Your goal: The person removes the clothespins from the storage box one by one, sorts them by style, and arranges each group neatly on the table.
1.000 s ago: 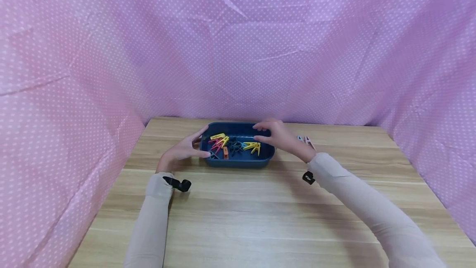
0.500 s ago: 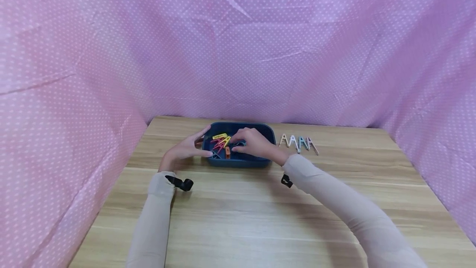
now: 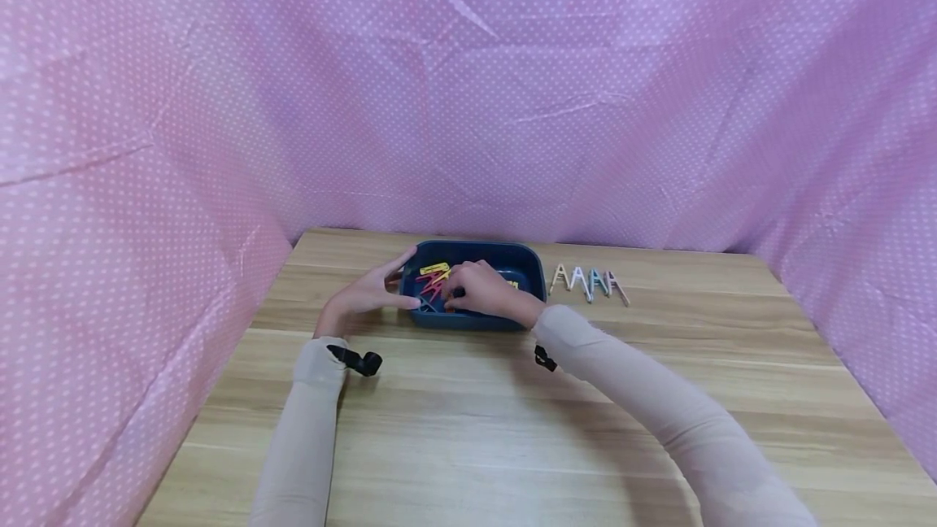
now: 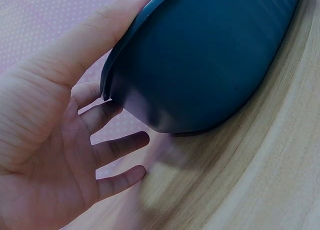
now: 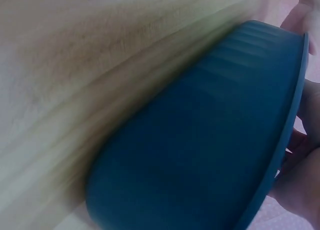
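A dark blue plastic basin [image 3: 505, 322] holds several clothespins. Red clothespins [image 3: 430, 283] and a yellow clothespin [image 3: 434, 268] show at its left end, and another yellow clothespin [image 3: 513, 285] is partly visible behind my right hand. My left hand [image 3: 369, 293] rests on the basin's left end, fingers spread, the thumb along the rim. In the left wrist view, two fingers stand free of the basin wall [image 4: 200, 65]. Over the basin's middle-left, my right hand [image 3: 479, 291] reaches in with bent fingers near an orange clothespin [image 3: 450, 307]. Whether its fingertips pinch anything is hidden.
Right of the basin, a row of clothespins lies on the wooden table [image 3: 468, 421]: pale yellow [image 3: 560, 276], white [image 3: 578, 279], light blue [image 3: 596, 281] and pink [image 3: 616, 287]. A pink dotted cloth [image 3: 468, 104] hangs behind the table and at both sides.
My right hand has moved left from the basin's right end, down among the clothespins, uncovering the row on the table. My left hand has stayed on the basin's left end.
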`<state>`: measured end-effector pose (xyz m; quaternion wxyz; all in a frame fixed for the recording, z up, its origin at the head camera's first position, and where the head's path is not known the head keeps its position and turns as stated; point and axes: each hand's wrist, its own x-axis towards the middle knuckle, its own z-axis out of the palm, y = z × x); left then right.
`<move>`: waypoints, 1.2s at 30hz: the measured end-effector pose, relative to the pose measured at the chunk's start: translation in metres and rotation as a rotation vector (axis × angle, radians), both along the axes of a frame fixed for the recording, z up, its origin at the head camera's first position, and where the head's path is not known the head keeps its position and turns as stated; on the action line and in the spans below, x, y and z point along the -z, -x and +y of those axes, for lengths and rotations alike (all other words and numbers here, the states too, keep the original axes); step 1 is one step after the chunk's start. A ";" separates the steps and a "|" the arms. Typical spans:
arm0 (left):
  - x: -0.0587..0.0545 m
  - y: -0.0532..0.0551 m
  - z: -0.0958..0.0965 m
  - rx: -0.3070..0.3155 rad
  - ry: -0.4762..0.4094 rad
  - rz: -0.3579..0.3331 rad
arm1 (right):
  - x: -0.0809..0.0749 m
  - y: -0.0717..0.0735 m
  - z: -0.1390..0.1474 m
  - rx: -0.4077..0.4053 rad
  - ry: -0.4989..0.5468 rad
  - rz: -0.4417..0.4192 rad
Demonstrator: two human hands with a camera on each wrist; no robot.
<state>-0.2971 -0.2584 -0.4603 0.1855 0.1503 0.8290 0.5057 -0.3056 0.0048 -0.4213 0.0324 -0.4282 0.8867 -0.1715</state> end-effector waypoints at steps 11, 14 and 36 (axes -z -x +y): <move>0.001 0.000 -0.001 0.002 -0.007 0.004 | 0.005 0.002 0.011 0.096 -0.063 0.003; 0.000 -0.001 -0.002 0.013 -0.004 0.020 | 0.008 0.004 0.014 0.118 -0.073 0.032; 0.002 0.002 -0.001 0.027 0.003 0.041 | 0.012 0.007 0.026 0.164 -0.091 0.185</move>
